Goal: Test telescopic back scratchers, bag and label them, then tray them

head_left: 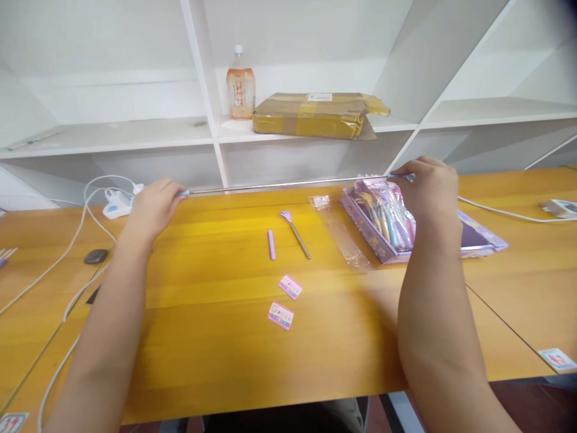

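In my view, bottle [240, 90] left of parcel [315, 115] on the shelf [148, 133] behind the table [216, 361], box [367, 233] at table right, sleeve [341, 234] left of it, stick [300, 240] then tube [271, 245] farther left, two cards [290, 287] before these.

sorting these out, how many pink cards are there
2: one card on the near side of the purple stick, the other card even nearer. The box may hide more.

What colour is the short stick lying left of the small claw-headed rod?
Light purple; the short stick shows best in the head view.
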A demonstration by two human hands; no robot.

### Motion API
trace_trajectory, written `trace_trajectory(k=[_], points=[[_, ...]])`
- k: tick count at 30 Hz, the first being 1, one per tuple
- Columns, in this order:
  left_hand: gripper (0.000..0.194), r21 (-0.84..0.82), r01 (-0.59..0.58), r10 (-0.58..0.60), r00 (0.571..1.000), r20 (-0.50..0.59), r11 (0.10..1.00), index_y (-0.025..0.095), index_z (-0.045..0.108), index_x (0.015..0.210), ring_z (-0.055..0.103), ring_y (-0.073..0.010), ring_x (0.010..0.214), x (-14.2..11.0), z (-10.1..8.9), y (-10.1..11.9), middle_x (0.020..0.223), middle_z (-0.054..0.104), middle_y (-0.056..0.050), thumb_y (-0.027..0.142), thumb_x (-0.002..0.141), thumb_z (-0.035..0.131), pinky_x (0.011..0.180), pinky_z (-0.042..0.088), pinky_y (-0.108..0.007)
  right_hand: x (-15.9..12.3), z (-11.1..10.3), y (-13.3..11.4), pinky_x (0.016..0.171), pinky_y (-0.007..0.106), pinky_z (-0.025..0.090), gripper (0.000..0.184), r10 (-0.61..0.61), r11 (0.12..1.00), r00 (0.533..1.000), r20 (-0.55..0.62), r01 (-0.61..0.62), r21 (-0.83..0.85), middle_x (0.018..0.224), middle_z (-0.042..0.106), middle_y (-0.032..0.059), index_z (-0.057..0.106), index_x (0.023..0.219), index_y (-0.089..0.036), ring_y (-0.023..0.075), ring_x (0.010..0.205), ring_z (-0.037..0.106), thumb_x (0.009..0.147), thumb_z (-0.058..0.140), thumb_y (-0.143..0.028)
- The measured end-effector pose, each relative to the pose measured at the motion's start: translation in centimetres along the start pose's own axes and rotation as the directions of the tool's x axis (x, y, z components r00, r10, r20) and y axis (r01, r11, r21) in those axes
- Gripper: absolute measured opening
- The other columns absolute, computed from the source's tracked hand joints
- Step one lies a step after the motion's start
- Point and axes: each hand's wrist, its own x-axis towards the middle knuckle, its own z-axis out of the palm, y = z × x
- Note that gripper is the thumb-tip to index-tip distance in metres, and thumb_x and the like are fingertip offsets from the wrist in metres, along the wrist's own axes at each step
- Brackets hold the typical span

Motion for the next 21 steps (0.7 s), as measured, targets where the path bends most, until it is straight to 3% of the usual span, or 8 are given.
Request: trace_trajectory(k=[3, 6, 8, 11, 13, 21], points=[[0.023, -0.041, -0.033, 0.033, 0.999, -0.001, 0.999, 0.027, 0.071, 0.116, 0.070, -0.0311, 0.108, 0.3, 0.3, 1.0, 0.112, 0.074, -0.010, 0.036, 0.107, 0.052, 0.090, 0.053, -0.043, 0.1, 0.2, -1.5, 0.085, 0.035, 0.045, 0.008, -0.098, 0.993, 0.995, 0.019, 0.097, 0.065, 0.101, 0.076, 0.0125, 0.076, 0.090, -0.021, 0.0267, 0.096, 0.066, 0.093, 0.068, -0.020], [0.023, -0.071, -0.087, 0.087, 0.996, -0.004, 0.994, 0.023, 0.071, 0.116, 0.070, -0.0301, 0.105, 0.6, 1.2, 4.0, 0.112, 0.073, -0.012, 0.033, 0.107, 0.053, 0.087, 0.054, -0.041, -0.3, 0.8, -5.3, 0.084, 0.037, 0.044, 0.012, -0.260, 0.957, 0.965, 0.031, 0.253, 0.141, 0.099, 0.074, 0.0117, 0.072, 0.088, -0.023, 0.0286, 0.098, 0.063, 0.097, 0.064, -0.022], [0.023, -0.088, -0.136, 0.135, 0.991, -0.020, 0.987, 0.021, 0.071, 0.114, 0.070, -0.0283, 0.098, 0.5, 2.0, 7.0, 0.108, 0.074, -0.012, 0.032, 0.109, 0.052, 0.083, 0.055, -0.040, -1.0, 1.2, -9.0, 0.082, 0.038, 0.042, 0.016, -0.388, 0.910, 0.921, 0.032, 0.377, 0.170, 0.097, 0.071, 0.0104, 0.071, 0.087, -0.024, 0.0286, 0.096, 0.061, 0.100, 0.061, -0.023], [0.024, -0.166, -0.250, 0.239, 0.967, -0.085, 0.954, 0.018, 0.070, 0.112, 0.070, -0.0251, 0.095, 0.0, 3.2, 11.4, 0.103, 0.074, -0.012, 0.031, 0.111, 0.050, 0.083, 0.056, -0.038, -2.8, 1.5, -14.4, 0.077, 0.038, 0.035, 0.018, -0.572, 0.812, 0.820, 0.027, 0.561, 0.159, 0.091, 0.068, 0.0096, 0.068, 0.086, -0.024, 0.0278, 0.090, 0.056, 0.102, 0.059, -0.019], [0.023, -0.187, -0.277, 0.260, 0.959, -0.111, 0.943, 0.018, 0.070, 0.107, 0.068, -0.0242, 0.090, -0.4, 3.7, 13.2, 0.097, 0.072, -0.011, 0.028, 0.111, 0.049, 0.080, 0.055, -0.037, -3.9, 1.3, -16.7, 0.076, 0.038, 0.031, 0.019, -0.645, 0.759, 0.764, 0.017, 0.639, 0.121, 0.089, 0.066, 0.0102, 0.066, 0.086, -0.023, 0.0276, 0.087, 0.052, 0.101, 0.058, -0.014], [0.023, -0.306, -0.239, 0.206, 0.969, -0.137, 0.922, 0.020, 0.069, 0.107, 0.067, -0.0232, 0.090, -0.8, 3.4, 14.5, 0.098, 0.070, -0.010, 0.031, 0.112, 0.049, 0.081, 0.056, -0.037, -5.8, -0.5, -18.8, 0.074, 0.038, 0.028, 0.027, -0.723, 0.689, 0.690, 0.027, 0.718, 0.100, 0.087, 0.063, 0.0098, 0.067, 0.087, -0.022, 0.0258, 0.080, 0.046, 0.102, 0.051, -0.008]])
